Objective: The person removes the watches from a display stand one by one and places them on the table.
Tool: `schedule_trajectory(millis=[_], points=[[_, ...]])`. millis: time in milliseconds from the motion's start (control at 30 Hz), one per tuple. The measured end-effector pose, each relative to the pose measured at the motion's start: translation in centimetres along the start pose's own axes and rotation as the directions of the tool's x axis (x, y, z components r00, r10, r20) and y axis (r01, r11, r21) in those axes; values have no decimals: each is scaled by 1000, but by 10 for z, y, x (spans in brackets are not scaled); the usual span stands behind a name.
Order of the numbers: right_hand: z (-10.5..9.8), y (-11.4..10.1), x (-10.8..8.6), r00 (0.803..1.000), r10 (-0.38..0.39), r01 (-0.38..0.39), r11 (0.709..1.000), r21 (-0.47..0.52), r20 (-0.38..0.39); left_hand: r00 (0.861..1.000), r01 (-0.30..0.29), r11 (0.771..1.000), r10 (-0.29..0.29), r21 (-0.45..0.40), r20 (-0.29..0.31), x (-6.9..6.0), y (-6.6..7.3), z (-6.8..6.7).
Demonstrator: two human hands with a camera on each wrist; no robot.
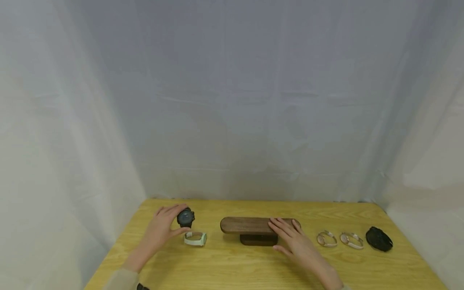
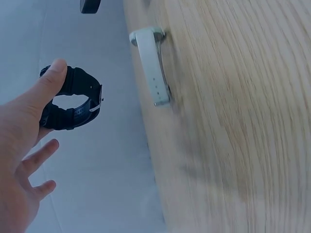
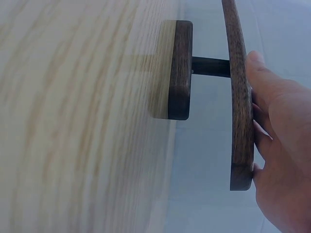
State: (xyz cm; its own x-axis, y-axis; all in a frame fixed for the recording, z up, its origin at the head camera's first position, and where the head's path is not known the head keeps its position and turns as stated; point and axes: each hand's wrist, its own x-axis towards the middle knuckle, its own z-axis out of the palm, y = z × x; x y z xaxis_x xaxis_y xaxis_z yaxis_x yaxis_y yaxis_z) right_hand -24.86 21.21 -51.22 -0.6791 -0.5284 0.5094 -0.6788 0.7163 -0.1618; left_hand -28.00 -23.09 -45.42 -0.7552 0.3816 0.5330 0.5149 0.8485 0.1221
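Note:
My left hand (image 1: 163, 225) pinches a black watch (image 1: 186, 217) between thumb and fingers. In the left wrist view, this watch (image 2: 73, 104) has its strap buckled into a loop and is held off the table. Just in front of it, a pale green watch (image 1: 195, 239) lies on its side on the table, apart from the hand. My right hand (image 1: 299, 245) rests with fairly straight fingers on top of a dark wooden display stand (image 1: 246, 225), near its right end. From the side, the stand's bar (image 3: 240, 121) sits on a short post above a block base (image 3: 181, 73).
Right of the stand, two slim light-strapped watches (image 1: 327, 239) (image 1: 351, 240) and a crumpled-looking black item (image 1: 378, 239) lie on the wooden table (image 1: 232, 270). White sheeting (image 1: 232, 121) hangs behind and at both sides.

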Motion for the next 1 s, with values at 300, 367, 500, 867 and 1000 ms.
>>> schedule_trajectory(millis=[300,367,500,867,1000], points=[[1,0,1,1000,7,-7,999,-34,0,998,55,997,-55,61,-6,-19,-25,-12],[1,1,1,1000,12,-12,999,-32,10,998,69,995,-70,68,6,-22,-28,-15],[1,1,0,1000,9,-9,1000,-25,15,996,85,994,-87,74,26,-28,-31,-20],[1,0,0,1000,1,-1,1000,-26,4,993,99,989,-105,107,58,-41,-37,-14],[0,-1,0,1000,7,-7,1000,-24,-5,977,130,982,-150,137,153,-45,-37,-10]])
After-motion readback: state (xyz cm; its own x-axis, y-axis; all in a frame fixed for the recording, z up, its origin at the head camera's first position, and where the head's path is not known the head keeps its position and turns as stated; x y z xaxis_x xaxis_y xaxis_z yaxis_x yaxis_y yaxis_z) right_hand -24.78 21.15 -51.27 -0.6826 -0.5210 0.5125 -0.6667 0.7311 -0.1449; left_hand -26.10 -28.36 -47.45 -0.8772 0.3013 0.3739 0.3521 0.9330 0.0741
